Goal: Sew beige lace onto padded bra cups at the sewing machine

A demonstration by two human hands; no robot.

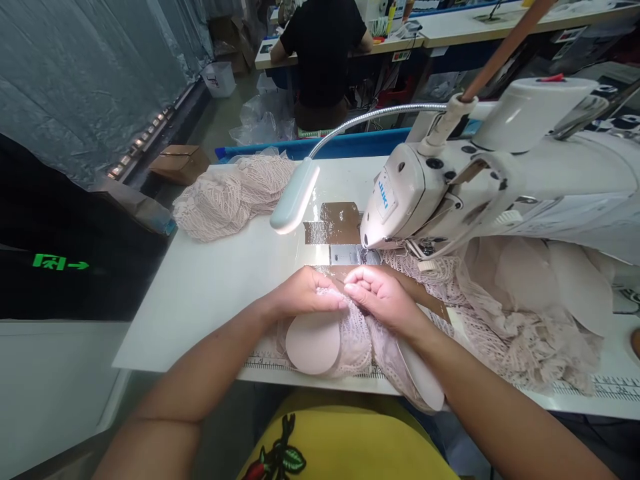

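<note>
Both my hands meet in front of the sewing machine (400, 193), near its needle plate (344, 255). My left hand (313, 291) pinches the edge of a pale pink lace piece (356, 337). Close beside it, my right hand (377, 293) has its fingers curled closed at the same lace; what lies between those fingertips is too small to make out. A round pale pad (313, 343) hangs below my left hand, and another pad (423, 377) shows under my right forearm.
A heap of lace (235, 193) lies at the table's back left. More lace with pads (540, 293) is piled under the machine arm at right. A lamp (296, 197) on a bendy neck hangs over the table (200, 293). Beyond, a person in black (324, 53) sits at another table.
</note>
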